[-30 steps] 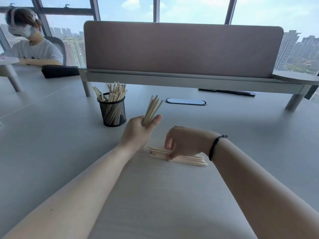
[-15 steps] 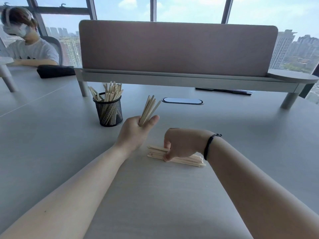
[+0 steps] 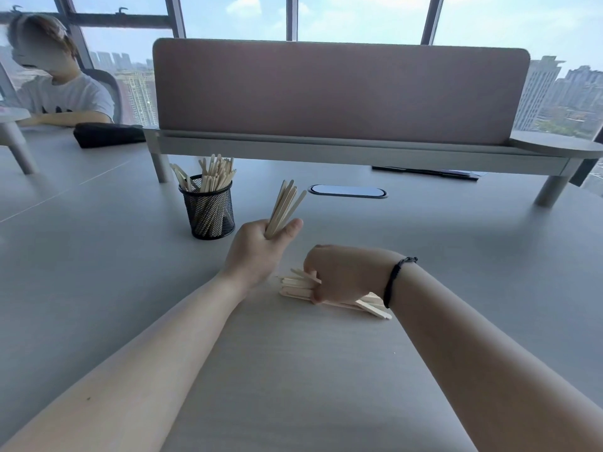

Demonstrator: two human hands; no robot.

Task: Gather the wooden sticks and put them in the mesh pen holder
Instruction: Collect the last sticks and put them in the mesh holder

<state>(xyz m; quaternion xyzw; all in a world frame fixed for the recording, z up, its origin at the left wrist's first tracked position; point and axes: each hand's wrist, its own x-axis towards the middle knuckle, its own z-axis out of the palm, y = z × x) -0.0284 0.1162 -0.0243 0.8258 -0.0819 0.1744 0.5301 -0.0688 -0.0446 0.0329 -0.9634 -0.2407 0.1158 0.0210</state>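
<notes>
Mesh pen holder (image 3: 208, 210) w/ wooden sticks (image 3: 213, 176) upright inside.

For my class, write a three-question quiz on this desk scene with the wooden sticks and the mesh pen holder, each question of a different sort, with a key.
1. True or false: the mesh pen holder already has sticks standing in it.
2. Multiple choice: what does the left hand grip? A) an upright bundle of sticks B) the holder's rim C) nothing
3. Short answer: where is the right hand working?

Key
1. True.
2. A.
3. On the pile of sticks lying flat on the table, its fingers curled round some of them.
</notes>
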